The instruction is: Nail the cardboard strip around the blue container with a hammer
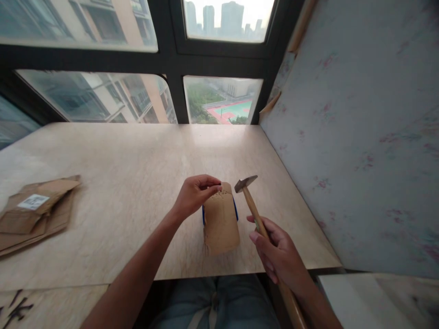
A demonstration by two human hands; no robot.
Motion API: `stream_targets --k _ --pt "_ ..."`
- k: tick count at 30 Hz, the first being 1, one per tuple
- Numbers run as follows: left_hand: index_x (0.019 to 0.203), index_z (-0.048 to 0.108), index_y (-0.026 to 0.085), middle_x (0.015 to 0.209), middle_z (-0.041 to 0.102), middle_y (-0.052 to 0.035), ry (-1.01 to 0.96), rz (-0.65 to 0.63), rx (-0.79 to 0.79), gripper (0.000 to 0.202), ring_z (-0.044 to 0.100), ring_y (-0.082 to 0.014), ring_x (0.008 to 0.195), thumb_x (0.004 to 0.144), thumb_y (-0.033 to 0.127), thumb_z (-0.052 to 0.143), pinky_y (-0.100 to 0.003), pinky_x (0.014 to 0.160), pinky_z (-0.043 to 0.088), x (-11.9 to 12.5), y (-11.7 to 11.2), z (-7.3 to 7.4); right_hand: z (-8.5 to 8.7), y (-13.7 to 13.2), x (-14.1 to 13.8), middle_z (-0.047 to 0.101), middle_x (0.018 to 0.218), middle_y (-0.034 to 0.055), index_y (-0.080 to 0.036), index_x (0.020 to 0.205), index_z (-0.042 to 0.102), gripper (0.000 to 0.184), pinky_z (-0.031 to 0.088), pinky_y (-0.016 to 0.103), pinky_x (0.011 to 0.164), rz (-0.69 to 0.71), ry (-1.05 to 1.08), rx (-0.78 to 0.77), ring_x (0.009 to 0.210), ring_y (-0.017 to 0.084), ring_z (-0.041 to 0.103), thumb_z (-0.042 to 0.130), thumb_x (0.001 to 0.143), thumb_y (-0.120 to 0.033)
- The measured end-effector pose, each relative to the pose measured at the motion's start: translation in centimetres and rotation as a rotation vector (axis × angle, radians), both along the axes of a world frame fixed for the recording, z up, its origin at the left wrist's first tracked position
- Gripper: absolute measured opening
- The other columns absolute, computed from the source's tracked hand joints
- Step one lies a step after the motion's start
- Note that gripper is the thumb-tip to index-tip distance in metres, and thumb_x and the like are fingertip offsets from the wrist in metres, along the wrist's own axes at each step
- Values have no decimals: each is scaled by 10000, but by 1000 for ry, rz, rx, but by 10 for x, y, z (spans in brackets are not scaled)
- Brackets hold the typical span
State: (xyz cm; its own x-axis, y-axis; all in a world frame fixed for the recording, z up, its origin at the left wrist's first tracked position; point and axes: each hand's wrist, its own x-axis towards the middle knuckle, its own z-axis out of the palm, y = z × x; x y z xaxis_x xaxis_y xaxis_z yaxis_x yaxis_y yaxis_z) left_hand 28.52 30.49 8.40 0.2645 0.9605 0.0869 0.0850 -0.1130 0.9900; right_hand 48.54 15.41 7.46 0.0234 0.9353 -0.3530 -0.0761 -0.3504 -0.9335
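Observation:
A curved piece of brown cardboard (221, 224) lies on the pale marble-patterned surface, with blue edges showing at both its sides. Small dark dots or holes are scattered across its far end. Over that end, my left hand (197, 194) pinches a small dark nail (220, 184) between thumb and fingers; most of it is hidden. My right hand (277, 249) is wrapped around the wooden handle of a hammer (254, 205). The metal head is raised to the right of the cardboard, apart from it and from my left hand.
Folded cardboard with a white label (33, 201) lies at the left. A patterned wall (360, 151) bounds the surface on the right, and dark-framed windows (171, 59) stand behind it. The surface's front edge (192, 275) is close to my lap.

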Motion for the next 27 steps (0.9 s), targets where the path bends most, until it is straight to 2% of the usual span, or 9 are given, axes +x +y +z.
stream_targets --k 5,10,15,21,27 --pt "802 759 170 771 780 -58 66 -16 25 135 725 -174 691 722 275 784 -228 614 556 4 3 -3 -5 4 -11 473 619 -108 -196 1229 543 523 301 134 232 -80 -99 5 271 21 342 665 829 -509" --pt "835 754 167 825 789 -51 147 -52 91 152 728 -169 729 769 304 748 -244 666 566 4 3 -4 -14 6 -16 465 666 -98 -195 1256 524 505 310 157 254 -90 -149 16 302 31 361 631 867 -499" --pt "841 768 180 827 790 -40 245 -87 192 124 708 -151 689 798 282 712 -236 634 547 5 3 -5 -20 8 -22 483 697 -77 -181 1253 531 529 302 187 288 -95 -231 61 361 50 375 660 851 -499" --pt "838 767 181 834 794 -31 313 -98 270 93 709 -143 699 810 218 686 -229 652 541 10 2 -5 -23 9 -27 500 727 -54 -171 1221 540 536 342 186 365 -122 -223 67 482 82 429 698 821 -491" --pt "841 765 184 820 790 -26 348 -112 322 91 695 -130 666 820 185 677 -219 643 545 10 1 -6 -24 9 -27 546 777 -41 -182 1219 540 555 308 190 328 -141 -187 53 433 64 395 711 800 -503"
